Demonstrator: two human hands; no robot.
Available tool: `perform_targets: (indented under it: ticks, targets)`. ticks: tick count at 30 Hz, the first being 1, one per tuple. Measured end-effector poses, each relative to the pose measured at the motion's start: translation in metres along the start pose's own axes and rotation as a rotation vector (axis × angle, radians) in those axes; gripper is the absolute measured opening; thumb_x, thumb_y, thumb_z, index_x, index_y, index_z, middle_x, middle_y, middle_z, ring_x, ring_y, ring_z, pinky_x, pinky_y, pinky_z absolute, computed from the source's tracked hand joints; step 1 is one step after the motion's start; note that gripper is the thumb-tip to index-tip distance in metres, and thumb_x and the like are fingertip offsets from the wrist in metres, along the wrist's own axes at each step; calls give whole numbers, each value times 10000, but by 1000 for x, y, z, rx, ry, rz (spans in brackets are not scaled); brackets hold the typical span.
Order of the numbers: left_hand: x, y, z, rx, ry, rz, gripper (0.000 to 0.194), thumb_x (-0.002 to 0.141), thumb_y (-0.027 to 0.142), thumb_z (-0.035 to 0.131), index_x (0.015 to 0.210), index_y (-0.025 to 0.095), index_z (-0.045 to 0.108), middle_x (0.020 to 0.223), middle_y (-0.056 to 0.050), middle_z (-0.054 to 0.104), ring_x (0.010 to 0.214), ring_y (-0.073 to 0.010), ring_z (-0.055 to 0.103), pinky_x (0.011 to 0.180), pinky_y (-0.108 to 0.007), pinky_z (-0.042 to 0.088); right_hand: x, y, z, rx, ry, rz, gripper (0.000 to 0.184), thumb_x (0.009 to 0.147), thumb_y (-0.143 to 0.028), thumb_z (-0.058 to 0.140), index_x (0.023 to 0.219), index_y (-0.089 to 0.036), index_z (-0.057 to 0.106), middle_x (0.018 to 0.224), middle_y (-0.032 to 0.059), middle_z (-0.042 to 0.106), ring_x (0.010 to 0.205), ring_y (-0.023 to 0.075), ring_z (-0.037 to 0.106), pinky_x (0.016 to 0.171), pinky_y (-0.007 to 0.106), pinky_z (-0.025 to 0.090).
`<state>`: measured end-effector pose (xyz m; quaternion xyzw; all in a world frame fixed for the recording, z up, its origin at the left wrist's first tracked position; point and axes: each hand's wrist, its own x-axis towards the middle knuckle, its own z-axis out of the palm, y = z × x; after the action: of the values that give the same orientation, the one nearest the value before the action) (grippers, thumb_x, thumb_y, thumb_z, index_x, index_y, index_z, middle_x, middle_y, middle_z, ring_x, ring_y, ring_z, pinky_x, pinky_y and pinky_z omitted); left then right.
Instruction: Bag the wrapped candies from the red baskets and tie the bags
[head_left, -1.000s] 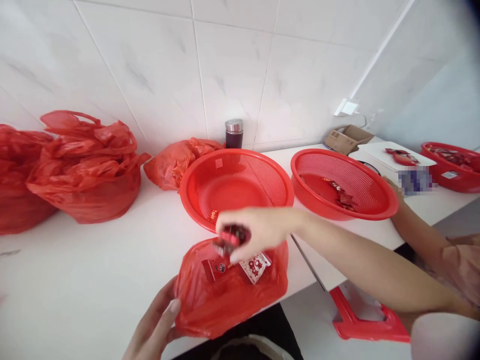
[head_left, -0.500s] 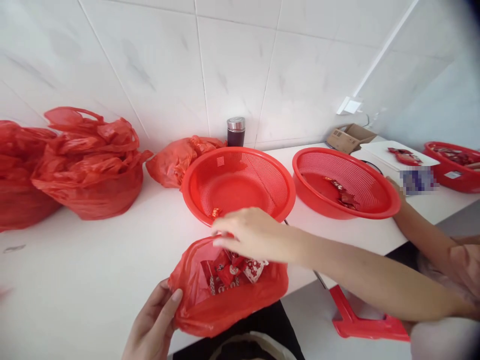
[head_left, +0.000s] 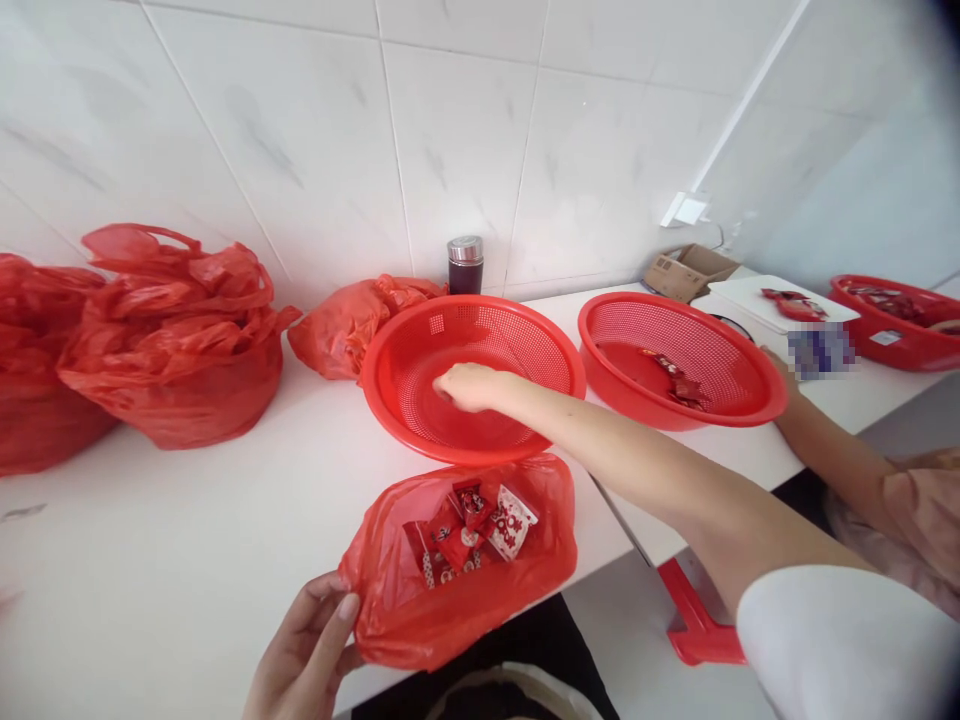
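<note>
My left hand (head_left: pixel 311 635) pinches the left edge of a red plastic bag (head_left: pixel 405 625), which lies with its mouth wide at the table's front edge. Several wrapped sweets (head_left: pixel 454 540) in red foil and a white packet with red print (head_left: pixel 512 522) lie inside the bag. My right hand (head_left: pixel 471 386) reaches down into a red perforated basket (head_left: pixel 382 415) behind the bag. Its fingers are curled together, and what they hold, if anything, is hidden. No sweets show in the visible part of this basket.
A second red basket (head_left: pixel 600 375) holds a few wrapped sweets. Tied red bags (head_left: pixel 172 370) stand at left. A flask (head_left: pixel 465 268) and a cardboard box (head_left: pixel 679 272) are near the wall. At right, a co-worker's arm (head_left: pixel 832 435) reaches behind the second basket.
My right hand has moved from above the bag, away from me, into the basket. The small orange-wrapped sweet at the basket's front no longer shows. My left hand keeps its hold on the bag.
</note>
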<state>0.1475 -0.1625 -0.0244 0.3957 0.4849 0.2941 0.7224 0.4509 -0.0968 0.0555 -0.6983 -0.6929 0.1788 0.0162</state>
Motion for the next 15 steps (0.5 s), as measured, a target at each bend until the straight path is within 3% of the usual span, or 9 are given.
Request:
perform_targets:
  ticks: [2, 4, 7, 9, 12, 15]
  targets:
    - [1, 2, 1, -14, -17, -16, 412, 639, 440, 822, 911, 220, 603, 912, -15, 720, 774, -203, 683, 634, -263, 573, -25, -6, -10, 136, 102, -88, 108, 863, -131, 524, 915, -174, 609, 963, 49, 681, 839, 155, 620, 725, 253, 442]
    - [1, 6, 5, -43, -32, -44, 427, 628, 411, 835, 942, 227, 611, 864, -13, 731, 770, -211, 693, 635, -265, 575, -56, -20, -7, 394, 193, -238, 109, 892, -163, 527, 977, -196, 588, 1001, 10, 673, 873, 118, 615, 769, 228, 450]
    - [1, 10, 10, -110, -50, -107, 474, 590, 365, 860, 990, 239, 639, 884, -24, 752, 818, -244, 709, 662, -285, 586, -101, -42, 27, 564, 82, -441, 88, 919, -233, 565, 981, -210, 624, 1010, -5, 681, 927, 113, 620, 851, 233, 457]
    - [3, 10, 9, -145, -47, -149, 515, 551, 340, 875, 1009, 231, 666, 917, -49, 760, 837, -269, 715, 665, -298, 595, -125, -45, 60, 481, 88, -435, 127, 931, -232, 554, 1008, -222, 654, 1058, 21, 691, 981, 146, 612, 899, 281, 450]
    - [8, 6, 2, -163, -5, -183, 534, 502, 310, 886, 995, 217, 701, 917, -63, 764, 807, -268, 722, 636, -287, 602, -156, -24, 105, 490, 385, -183, 158, 940, -267, 529, 1028, -255, 658, 1066, 44, 689, 1013, 188, 611, 934, 346, 450]
    - [11, 2, -1, -184, -4, -197, 450, 481, 264, 896, 892, 230, 715, 899, -28, 767, 737, -219, 720, 623, -253, 601, -178, 11, 133, 649, 785, 331, 188, 919, -387, 534, 1050, -272, 604, 1100, 69, 654, 1013, 223, 613, 899, 383, 488]
